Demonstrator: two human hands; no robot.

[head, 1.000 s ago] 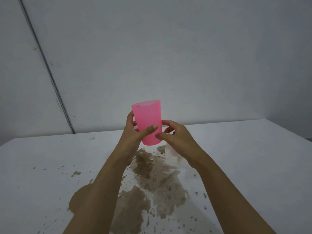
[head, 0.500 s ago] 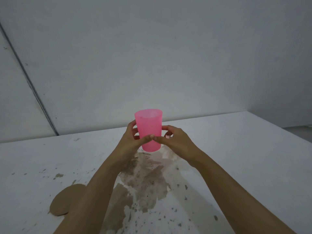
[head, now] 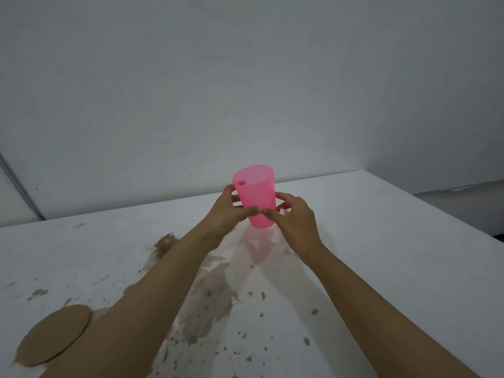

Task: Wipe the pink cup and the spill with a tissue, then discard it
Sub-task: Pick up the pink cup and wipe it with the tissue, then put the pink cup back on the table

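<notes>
cup [head: 255,197] tilted, held above bench [head: 381,241], left hand [head: 226,214] and right hand [head: 296,219] both gripping its sides, brown spill [head: 207,296] on bench beneath

One cup [head: 256,197], one left hand [head: 225,212], one right hand [head: 297,222], one spill [head: 207,298], one disc [head: 54,334] at the table's [head: 395,241] near-left corner.

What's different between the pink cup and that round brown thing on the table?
The pink cup is tall and translucent; the round brown thing is flat and opaque. The cup is held above the table, tilted, by the left hand and right hand; the brown thing lies on it, away from both hands. Both have round outlines.
</notes>
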